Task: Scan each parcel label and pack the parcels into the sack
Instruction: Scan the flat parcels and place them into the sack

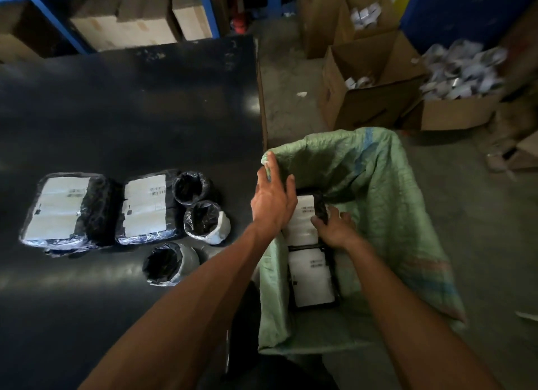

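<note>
Parcels wrapped in black plastic with white labels: 2 flat ones [67, 209] and 3 round bundles [171, 263] lie near the right edge of the dark counter [131, 104]. Beside it stands the green woven sack [378, 186] (mouth open). Left hand [273, 197] hovers spread open at its rim; right hand [337, 229] grips a labelled parcel [302, 220] inside, above another [313, 276].

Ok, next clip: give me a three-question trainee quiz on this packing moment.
1. True or false: the green sack already holds labelled parcels.
2. How many parcels remain on the black table?
3. Which hand grips the parcel going into the sack: A) left hand, B) right hand?

Key:
1. True; two white labels show inside.
2. Five: two flat parcels and three round parcels.
3. B; the left hand is open over the sack's rim.
</note>
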Demonstrator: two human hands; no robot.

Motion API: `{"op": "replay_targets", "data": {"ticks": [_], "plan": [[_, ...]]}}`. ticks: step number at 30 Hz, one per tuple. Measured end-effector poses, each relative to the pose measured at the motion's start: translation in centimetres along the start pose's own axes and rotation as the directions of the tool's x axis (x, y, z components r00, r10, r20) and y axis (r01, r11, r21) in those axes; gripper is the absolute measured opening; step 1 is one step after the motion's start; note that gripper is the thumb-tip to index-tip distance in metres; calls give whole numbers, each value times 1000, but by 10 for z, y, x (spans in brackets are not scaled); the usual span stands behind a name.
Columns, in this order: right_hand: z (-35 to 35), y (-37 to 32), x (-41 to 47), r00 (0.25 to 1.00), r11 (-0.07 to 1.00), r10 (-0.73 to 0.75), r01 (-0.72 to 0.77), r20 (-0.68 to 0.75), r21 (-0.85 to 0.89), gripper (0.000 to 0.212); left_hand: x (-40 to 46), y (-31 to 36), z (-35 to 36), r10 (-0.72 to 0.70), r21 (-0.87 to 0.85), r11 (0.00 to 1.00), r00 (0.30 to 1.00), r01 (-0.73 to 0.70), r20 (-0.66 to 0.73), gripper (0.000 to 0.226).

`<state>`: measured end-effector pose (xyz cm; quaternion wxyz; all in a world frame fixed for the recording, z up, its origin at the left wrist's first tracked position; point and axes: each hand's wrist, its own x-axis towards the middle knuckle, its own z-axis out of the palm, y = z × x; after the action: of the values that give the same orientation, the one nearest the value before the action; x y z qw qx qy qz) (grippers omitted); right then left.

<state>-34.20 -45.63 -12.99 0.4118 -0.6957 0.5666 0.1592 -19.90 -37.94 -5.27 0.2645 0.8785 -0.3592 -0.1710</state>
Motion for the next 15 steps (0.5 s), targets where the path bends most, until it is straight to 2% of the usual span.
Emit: {"op": "replay_targets", "data": {"ticks": [4, 7, 9, 13, 15], "plan": [[-27, -15, -44, 990, 995, -96, 96, -103, -5, 75, -8, -5, -20, 40, 12, 999, 993, -42, 108, 72], [-38, -34, -83, 974, 987, -163, 162, -160, -15, 74, -9, -21, -50, 140, 92, 983, 968, -162, 209, 63], [-39, -52, -110, 959, 976, -214, 217, -184, -2, 74, -6, -40, -70, 181, 154, 965, 963, -214, 200, 55], [-23, -98, -157, 920, 947, -321, 318, -225, -48, 71, -5, -84, -122, 19, 98, 995, 999, -23, 37, 70], [-8, -119, -174, 897, 931, -365, 354, -249, -88, 70, -4, -116, -147, -1, 111, 994, 1000, 0, 14, 69]]}}
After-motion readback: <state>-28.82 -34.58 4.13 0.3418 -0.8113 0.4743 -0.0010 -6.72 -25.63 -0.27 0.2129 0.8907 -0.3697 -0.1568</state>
